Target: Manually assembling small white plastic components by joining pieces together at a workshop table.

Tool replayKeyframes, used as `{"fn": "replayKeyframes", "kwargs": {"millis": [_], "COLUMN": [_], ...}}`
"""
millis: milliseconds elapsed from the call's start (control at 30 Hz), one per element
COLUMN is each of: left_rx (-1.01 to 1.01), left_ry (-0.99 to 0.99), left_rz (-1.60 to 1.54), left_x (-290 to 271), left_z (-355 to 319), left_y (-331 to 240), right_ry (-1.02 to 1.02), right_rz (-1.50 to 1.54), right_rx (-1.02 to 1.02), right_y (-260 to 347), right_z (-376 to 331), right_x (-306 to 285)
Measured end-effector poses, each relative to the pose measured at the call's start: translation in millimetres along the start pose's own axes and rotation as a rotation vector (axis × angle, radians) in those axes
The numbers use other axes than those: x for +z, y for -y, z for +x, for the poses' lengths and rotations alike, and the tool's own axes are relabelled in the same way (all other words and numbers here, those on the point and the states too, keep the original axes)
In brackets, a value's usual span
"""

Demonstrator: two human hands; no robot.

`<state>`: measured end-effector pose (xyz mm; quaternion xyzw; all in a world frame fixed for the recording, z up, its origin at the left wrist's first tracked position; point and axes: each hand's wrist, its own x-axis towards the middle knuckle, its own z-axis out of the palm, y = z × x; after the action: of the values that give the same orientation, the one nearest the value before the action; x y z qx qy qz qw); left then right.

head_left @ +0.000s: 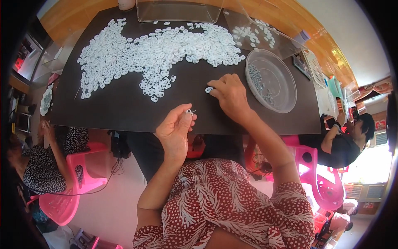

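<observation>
Left hand [175, 128] pinching a small white piece [189, 111] between thumb and fingers, right hand [232, 96] curled narrow, a second white piece [209, 89] at its fingertips, grip unclear, dark surface [120, 108] below, white pile [174, 46] beyond

The surface [107, 110] is a plain dark brown, close to black. The small pieces [166, 47] heaped across its far side are all white. To the right, the round tub [286, 93] is clear and colourless, and the bits [256, 79] inside it are grey. The shirt [236, 186] at the near side is dark red, patterned with white dots and feathery white leaves. The chairs left [62, 205] and right [329, 193] are bright pink. At far left, a person's clothes [43, 170] are black with pale flecks; at far right, a top [350, 152] is black. The wall [286, 14] glows orange-yellow.
</observation>
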<state>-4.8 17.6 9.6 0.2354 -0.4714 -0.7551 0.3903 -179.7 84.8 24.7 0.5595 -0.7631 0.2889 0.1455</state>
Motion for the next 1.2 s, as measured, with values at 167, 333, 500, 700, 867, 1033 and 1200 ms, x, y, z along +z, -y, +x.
{"fn": "replayKeyframes", "kwargs": {"millis": [167,333,500,700,867,1033,1200], "left_rx": [-0.042,-0.089,-0.069,-0.039,-0.078,-0.124,-0.131], "left_ry": [0.043,0.021,0.024,0.008,-0.013,0.020,0.006], "left_rz": [-0.011,-0.035,-0.047,-0.054,-0.094,-0.115,-0.192], "left_x": [-4,-3,1,3,1,1,1], "left_z": [0,4,13,12,10,8,5], "left_y": [-2,-8,-9,-6,-3,-5,-5], "right_ry": [0.030,0.181,0.243,0.309,0.289,0.265,0.262], "right_rz": [0.002,0.341,0.514,0.851,1.065,1.165,1.321], "right_rx": [-0.025,0.158,0.146,0.335,0.428,0.477,0.584], "right_y": [-4,13,33,39,41,44,47], "right_z": [2,-2,1,-2,-6,-6,-10], "right_x": [6,-8,-21,-13,-4,-3,-1]}}
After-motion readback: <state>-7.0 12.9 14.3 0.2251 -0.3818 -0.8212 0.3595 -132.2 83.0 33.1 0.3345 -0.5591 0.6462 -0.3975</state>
